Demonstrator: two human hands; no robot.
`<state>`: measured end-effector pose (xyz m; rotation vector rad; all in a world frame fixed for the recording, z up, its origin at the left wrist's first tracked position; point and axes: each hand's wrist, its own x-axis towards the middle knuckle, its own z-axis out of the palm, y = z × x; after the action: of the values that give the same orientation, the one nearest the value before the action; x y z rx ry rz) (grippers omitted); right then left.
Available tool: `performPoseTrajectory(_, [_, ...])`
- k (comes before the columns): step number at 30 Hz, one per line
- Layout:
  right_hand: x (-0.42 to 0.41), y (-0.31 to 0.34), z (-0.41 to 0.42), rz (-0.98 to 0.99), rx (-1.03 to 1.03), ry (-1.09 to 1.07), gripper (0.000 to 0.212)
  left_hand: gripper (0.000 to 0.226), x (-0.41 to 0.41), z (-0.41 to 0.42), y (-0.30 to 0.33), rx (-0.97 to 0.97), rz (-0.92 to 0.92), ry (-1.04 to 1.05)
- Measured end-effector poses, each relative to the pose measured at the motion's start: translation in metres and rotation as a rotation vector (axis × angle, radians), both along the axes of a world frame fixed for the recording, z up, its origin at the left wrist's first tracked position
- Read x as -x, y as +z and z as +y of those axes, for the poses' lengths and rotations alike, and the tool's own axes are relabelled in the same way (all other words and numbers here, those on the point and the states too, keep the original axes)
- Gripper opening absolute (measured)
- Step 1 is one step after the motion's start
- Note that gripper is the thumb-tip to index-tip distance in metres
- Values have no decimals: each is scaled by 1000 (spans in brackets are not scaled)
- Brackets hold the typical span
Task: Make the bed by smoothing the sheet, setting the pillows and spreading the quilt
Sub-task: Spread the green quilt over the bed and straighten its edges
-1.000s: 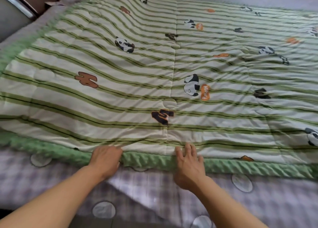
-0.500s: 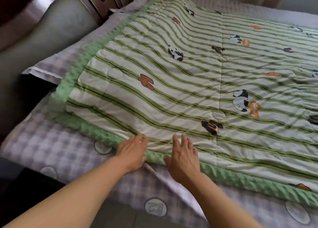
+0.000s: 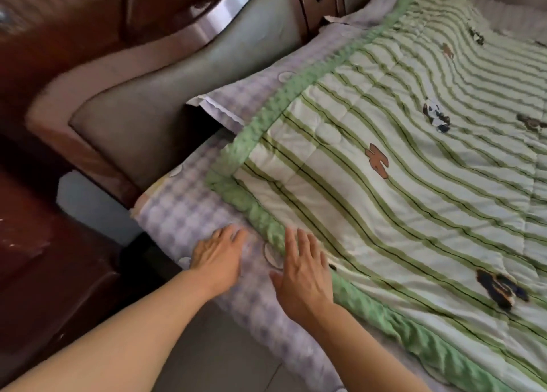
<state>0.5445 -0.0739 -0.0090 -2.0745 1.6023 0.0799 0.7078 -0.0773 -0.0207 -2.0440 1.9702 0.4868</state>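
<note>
Quilt (image 3: 414, 199) (one) under right hand (image 3: 305, 276); left hand (image 3: 217, 261) on sheet (image 3: 177, 214).

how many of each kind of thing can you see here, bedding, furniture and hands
quilts: 1, green striped quilt
sheets: 1, lilac checked sheet
pillows: 1, partly under the quilt, pillow
headboards: 1, padded headboard
hands: 2, left hand and right hand
total: 6
</note>
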Motion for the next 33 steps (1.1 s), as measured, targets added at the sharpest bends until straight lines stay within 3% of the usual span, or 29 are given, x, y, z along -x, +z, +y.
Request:
performPoseTrajectory(9, [-89, -15, -7, 17, -50, 164, 80, 62, -114, -14, -14, -49, -105, 303])
performPoseTrajectory(16, [-148, -25, -20, 42, -26, 185, 83, 60, -160, -31, -22, -20, 2, 388])
performPoseTrajectory(21, [-181, -31, -23, 47, -2, 193, 80, 62, -166, -42, -25, 100, 34, 416])
performPoseTrajectory(27, [-200, -38, -20, 74, 47, 165, 77, 34, -184, -46, -35, 43, 206, 621])
performPoseTrajectory(30, [-209, -37, -18, 98, 32, 122, 74, 22, -197, -40, -35, 142, 236, 529])
performPoseTrajectory(33, [-225, -32, -15, 98, 13, 119, 76, 3, -220, -35, -23, 244, 130, 422])
